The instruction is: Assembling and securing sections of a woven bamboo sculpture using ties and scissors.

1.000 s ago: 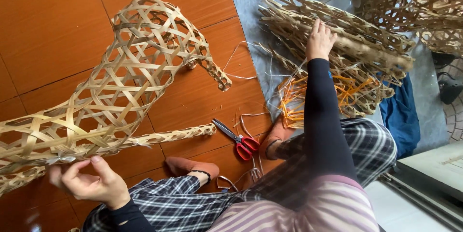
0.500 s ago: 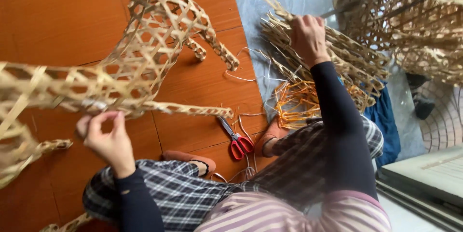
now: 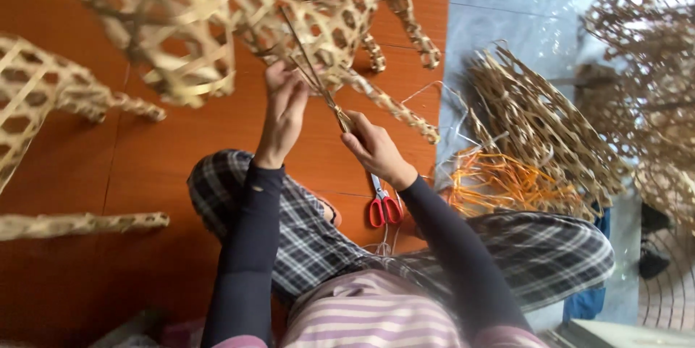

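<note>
A large openwork woven bamboo frame (image 3: pixel 217 22) shaped like an animal hangs over the orange-brown floor in front of me. My left hand (image 3: pixel 286 105) is raised to its underside, fingers pinched on the weave where a thin bamboo strip (image 3: pixel 311 69) crosses it. My right hand (image 3: pixel 373 147) grips the lower end of that strip, just right of the left hand. I sit cross-legged in plaid trousers.
Red-handled scissors (image 3: pixel 384 207) lie on the floor by my right wrist. A pile of bamboo strips (image 3: pixel 536 124) and orange strips (image 3: pixel 507 181) rests on a pale sheet (image 3: pixel 507 8) at right. More woven frames stand at left (image 3: pixel 43 95) and far right (image 3: pixel 651 66).
My right hand left the pile of strips and came to the frame holding a thin strip. My left hand rose from the frame's leg to the underside. The view swung left.
</note>
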